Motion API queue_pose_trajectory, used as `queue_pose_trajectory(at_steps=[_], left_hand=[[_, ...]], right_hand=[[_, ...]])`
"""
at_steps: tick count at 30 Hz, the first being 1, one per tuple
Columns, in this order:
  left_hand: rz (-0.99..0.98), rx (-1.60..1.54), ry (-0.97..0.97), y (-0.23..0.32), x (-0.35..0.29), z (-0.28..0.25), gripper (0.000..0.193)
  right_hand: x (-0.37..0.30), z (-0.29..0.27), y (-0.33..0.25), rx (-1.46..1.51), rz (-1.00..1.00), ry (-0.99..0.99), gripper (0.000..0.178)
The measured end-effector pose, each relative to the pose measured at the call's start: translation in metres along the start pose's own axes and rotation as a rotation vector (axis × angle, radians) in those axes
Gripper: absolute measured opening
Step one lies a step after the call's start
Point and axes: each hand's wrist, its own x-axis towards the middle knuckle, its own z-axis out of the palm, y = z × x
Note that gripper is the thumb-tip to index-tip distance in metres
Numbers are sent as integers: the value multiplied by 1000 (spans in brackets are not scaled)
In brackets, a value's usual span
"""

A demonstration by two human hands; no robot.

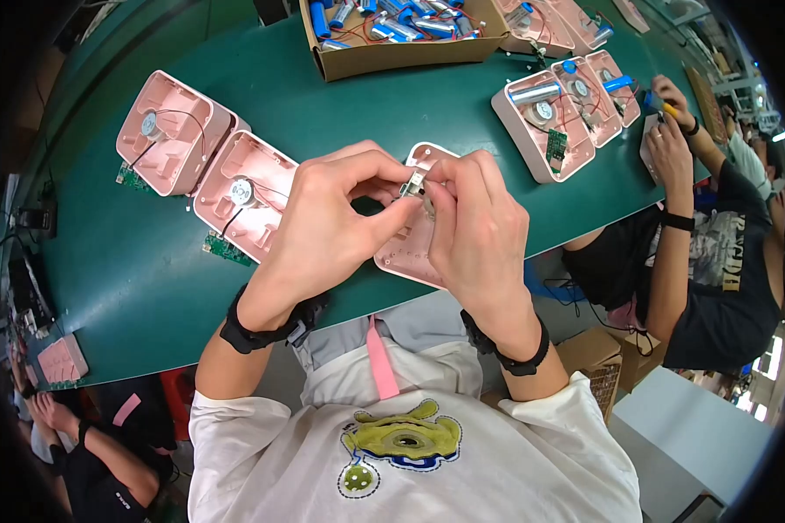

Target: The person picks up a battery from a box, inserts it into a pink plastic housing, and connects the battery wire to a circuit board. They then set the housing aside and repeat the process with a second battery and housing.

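My left hand [336, 205] and my right hand [487, 218] meet in front of me, fingertips pinched together. Between them is a small circuit board [413, 184] with a white connector. It is held just above a pink plastic housing [407, 259] lying on the table below, and the hands cover much of that housing's inside. Whether the right fingers also grip a wire or plug is too small to tell. Close to my left hand sits another pink housing [251, 157] with a round metal speaker [242, 193]; a green circuit board [227, 248] hangs at its edge.
A further pink housing [170, 109] stands at the left on the green table [96, 279]. A cardboard box [406, 63] of blue batteries is at the back. Open housings [532, 139] with batteries lie to the right, near a co-worker's hands [672, 148]. Another person sits lower left.
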Motion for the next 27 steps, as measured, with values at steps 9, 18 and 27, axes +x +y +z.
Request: queue_pose_trajectory(at_steps=[9,18,27], left_hand=[[-81,50,-48,18,3,-5,19],[-156,-45,9,24,4,-4,16],[-175,-34,-26,35,-3,-6,17]], right_hand=[[12,-28,-4,34,-12,-86,14],[138,-112,17,-216,-145,-99,12],[256,-35,93,-353,-325,-248,26]])
